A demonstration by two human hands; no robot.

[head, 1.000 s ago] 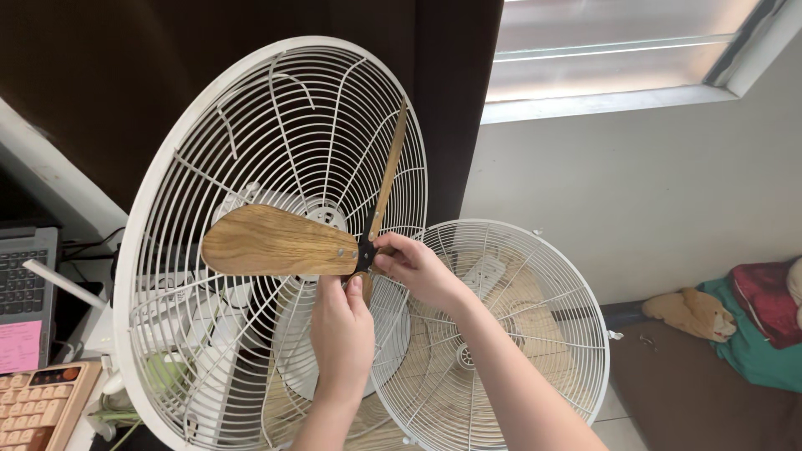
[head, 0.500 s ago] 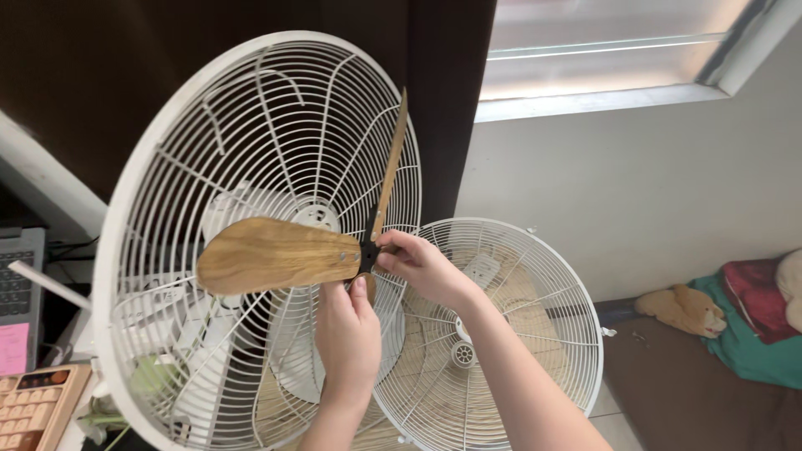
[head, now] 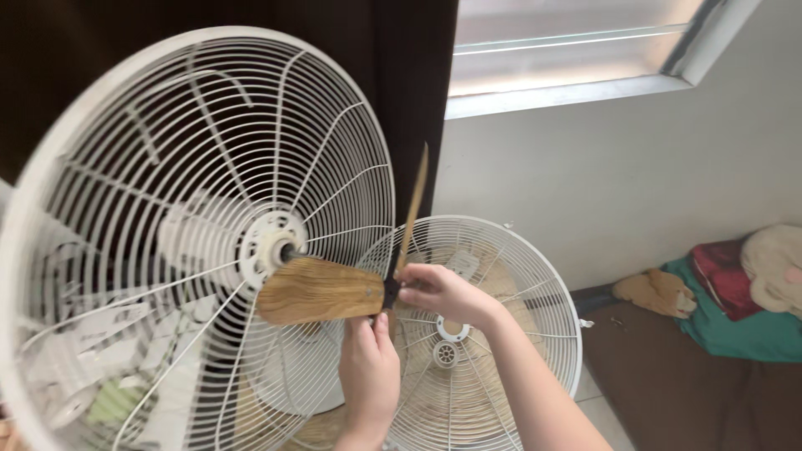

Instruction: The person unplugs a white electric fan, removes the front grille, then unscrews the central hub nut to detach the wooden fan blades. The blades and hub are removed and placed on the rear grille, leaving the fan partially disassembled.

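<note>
White wall and a dark curtain are backing the scene. Since the earlier frame, the wooden three-blade fan propeller (head: 334,288) is sitting lower and farther right, clear of the large white wire fan guard (head: 196,242). Left hand (head: 370,367) and right hand (head: 443,292) are pinching its black hub; one blade is pointing left, another upward.

Left hand (head: 368,365) rises upright from below, fingers curled, thumb and fingertips pinched closed at its top; right hand (head: 441,293) reaches in from the lower right, forearm bare, fingers clamped.
</note>
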